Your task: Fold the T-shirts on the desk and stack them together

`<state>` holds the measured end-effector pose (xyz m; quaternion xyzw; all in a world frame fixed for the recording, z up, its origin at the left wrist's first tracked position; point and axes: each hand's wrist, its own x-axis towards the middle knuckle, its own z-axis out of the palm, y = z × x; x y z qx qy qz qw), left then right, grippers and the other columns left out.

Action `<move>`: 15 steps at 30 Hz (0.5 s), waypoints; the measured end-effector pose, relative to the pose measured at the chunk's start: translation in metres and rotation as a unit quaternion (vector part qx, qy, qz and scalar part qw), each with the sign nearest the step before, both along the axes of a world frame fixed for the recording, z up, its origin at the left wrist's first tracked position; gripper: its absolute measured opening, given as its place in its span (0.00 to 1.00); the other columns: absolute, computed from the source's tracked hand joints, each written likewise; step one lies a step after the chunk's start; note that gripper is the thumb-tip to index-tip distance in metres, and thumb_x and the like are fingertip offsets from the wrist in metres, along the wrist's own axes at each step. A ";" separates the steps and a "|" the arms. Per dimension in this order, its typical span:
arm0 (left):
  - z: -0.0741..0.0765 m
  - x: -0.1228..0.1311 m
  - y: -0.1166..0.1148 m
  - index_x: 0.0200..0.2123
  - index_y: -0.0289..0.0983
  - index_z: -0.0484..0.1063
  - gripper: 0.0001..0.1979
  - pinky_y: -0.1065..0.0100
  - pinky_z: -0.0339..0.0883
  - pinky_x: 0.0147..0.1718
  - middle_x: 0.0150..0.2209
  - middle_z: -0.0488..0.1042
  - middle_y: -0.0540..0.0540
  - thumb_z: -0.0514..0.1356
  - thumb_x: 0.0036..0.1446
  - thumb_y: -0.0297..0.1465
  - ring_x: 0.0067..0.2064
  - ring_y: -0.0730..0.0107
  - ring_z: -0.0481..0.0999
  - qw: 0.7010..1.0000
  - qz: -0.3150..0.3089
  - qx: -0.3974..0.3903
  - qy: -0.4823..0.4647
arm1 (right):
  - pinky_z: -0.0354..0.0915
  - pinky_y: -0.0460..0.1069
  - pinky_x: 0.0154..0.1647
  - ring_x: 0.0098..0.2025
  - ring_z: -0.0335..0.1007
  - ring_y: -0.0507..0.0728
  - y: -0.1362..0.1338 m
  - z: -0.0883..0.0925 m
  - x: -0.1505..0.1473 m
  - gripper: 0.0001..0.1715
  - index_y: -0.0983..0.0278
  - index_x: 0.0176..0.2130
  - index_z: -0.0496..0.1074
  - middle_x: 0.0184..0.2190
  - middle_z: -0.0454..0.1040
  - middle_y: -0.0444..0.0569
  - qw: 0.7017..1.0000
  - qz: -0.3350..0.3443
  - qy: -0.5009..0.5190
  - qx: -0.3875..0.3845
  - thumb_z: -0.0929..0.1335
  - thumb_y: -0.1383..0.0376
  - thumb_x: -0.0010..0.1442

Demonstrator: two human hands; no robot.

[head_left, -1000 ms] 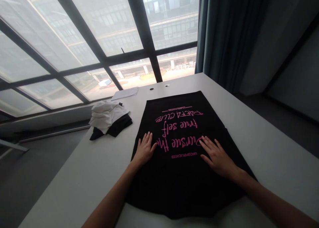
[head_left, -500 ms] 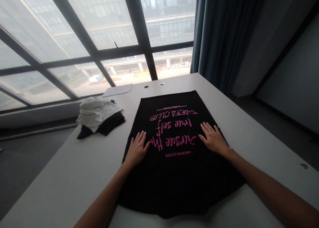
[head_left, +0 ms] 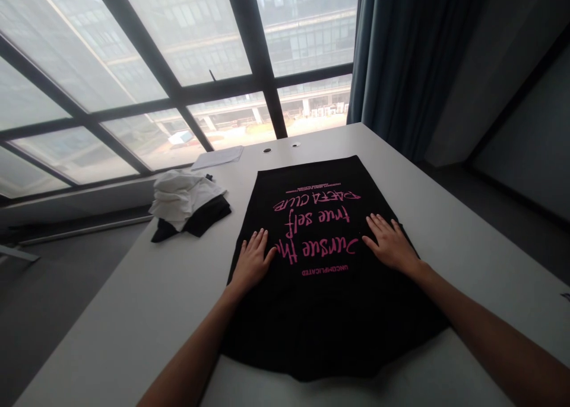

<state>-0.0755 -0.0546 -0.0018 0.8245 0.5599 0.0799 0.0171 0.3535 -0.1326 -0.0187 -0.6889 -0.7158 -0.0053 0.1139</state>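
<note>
A black T-shirt (head_left: 329,318) with pink lettering lies spread out on the white table, the print upside down from where I look. My left hand (head_left: 253,258) rests flat on its left side, fingers stretched out, the thumb beside the lettering. On the right side of the cloth, my right hand (head_left: 392,244) also lies flat with its fingers extended, just off the end of the print. Neither hand grips the fabric. The sleeves do not show; the sides look folded under or hidden.
A loose pile of white and black clothes (head_left: 187,199) sits on the table (head_left: 146,312) to the left. Behind it lie some papers (head_left: 218,157), near two round cable holes. A large window borders the far side, and a blue curtain (head_left: 396,69) hangs at the right.
The view has shifted slightly, so everything appears a little further right and higher. Both hands stay flat in the same places on the T-shirt.
</note>
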 end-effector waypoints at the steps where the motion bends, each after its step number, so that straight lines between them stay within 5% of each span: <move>1: 0.000 0.000 0.000 0.73 0.37 0.50 0.33 0.43 0.44 0.69 0.73 0.51 0.40 0.46 0.71 0.46 0.73 0.52 0.48 1.000 0.000 0.001 0.000 | 0.41 0.66 0.72 0.74 0.42 0.63 0.000 0.000 0.000 0.41 0.69 0.72 0.51 0.72 0.51 0.57 1.000 -0.001 0.001 0.004 0.52 0.48 0.71; 10: -0.001 0.000 0.001 0.72 0.38 0.51 0.32 0.44 0.44 0.69 0.73 0.52 0.40 0.46 0.71 0.46 0.73 0.51 0.49 1.000 0.001 0.005 0.002 | 0.41 0.65 0.72 0.74 0.42 0.64 0.000 -0.001 -0.001 0.42 0.70 0.73 0.49 0.72 0.51 0.59 1.000 -0.005 -0.006 0.026 0.53 0.49 0.71; 15: 0.001 0.001 0.000 0.72 0.37 0.52 0.32 0.45 0.44 0.69 0.73 0.52 0.40 0.46 0.71 0.45 0.73 0.52 0.49 1.000 0.006 0.000 0.002 | 0.36 0.66 0.73 0.75 0.41 0.64 -0.004 0.006 -0.003 0.39 0.74 0.71 0.53 0.72 0.52 0.61 0.994 -0.067 -0.010 0.091 0.52 0.54 0.72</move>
